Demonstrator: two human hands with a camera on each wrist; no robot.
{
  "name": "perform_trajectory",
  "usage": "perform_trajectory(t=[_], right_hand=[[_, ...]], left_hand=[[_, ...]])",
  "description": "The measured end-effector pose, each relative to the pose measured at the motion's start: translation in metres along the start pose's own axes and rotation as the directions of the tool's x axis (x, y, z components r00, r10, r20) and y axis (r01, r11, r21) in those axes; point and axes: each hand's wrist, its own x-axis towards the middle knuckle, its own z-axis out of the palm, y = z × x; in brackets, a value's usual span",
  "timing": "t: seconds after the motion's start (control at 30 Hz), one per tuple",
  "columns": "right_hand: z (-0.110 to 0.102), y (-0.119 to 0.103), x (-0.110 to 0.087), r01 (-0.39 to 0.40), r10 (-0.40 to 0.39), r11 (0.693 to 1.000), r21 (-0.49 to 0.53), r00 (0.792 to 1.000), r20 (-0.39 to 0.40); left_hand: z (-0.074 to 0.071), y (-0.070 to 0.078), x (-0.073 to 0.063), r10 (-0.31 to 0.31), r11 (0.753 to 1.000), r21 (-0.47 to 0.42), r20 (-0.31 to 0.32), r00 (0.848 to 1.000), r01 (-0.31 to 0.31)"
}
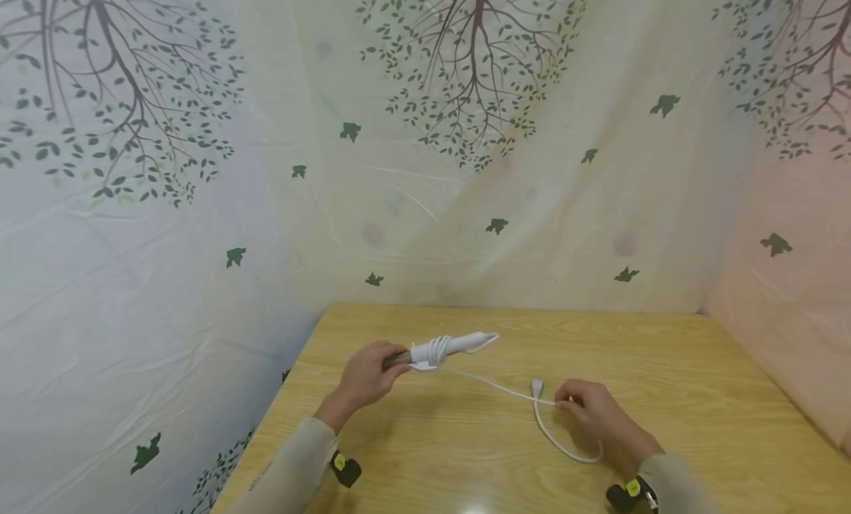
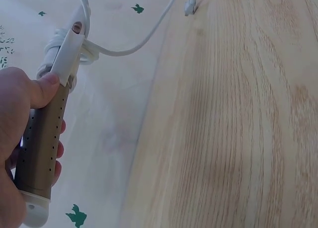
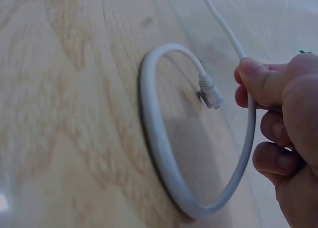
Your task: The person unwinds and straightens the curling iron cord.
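Observation:
My left hand (image 1: 368, 375) grips a hair curling iron (image 1: 465, 343) by its brownish perforated barrel (image 2: 43, 133), raised over the table. In the left wrist view the thumb presses near the white clamp lever (image 2: 68, 59). Several turns of white cord (image 2: 57, 41) are wound round the white handle. From there the loose cord (image 1: 495, 383) stretches across to my right hand (image 1: 601, 416), where thumb and index finger pinch it. Beyond this pinch the cord makes a loop (image 3: 156, 128) by the tabletop, ending in a white plug (image 3: 210, 93).
Under both hands lies a light wood-grain table (image 1: 452, 440). Its far edge meets a pale hanging sheet (image 1: 425, 241) printed with trees and green birds. Similar sheets close off the left and right sides. A small black camera (image 1: 346, 470) is strapped on each wrist.

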Motion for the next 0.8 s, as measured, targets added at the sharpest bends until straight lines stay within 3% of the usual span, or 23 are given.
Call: perform_trajectory(t=[0.17, 0.43, 0.6, 0.8], right_hand=[[-0.007, -0.004, -0.006, 0.095, -0.105, 0.99, 0.103, 0.99, 0.098], [-0.018, -0.02, -0.01, 0.153, -0.191, 0.968, 0.201, 0.964, 0.185], [-0.037, -0.037, -0.007, 0.196, -0.247, 0.95, 0.243, 0.949, 0.198], [-0.062, -0.059, -0.003, 0.263, -0.323, 0.913, 0.31, 0.933, 0.159]], left_hand=[[0.002, -0.006, -0.004, -0.009, 1.0, 0.006, -0.006, 1.0, 0.009], [0.004, -0.008, -0.012, -0.038, 0.999, 0.011, 0.008, 0.999, 0.038], [0.003, -0.009, -0.013, -0.043, 0.999, 0.015, 0.013, 0.999, 0.043], [0.002, -0.011, -0.011, -0.054, 0.998, 0.025, 0.017, 0.998, 0.053]])
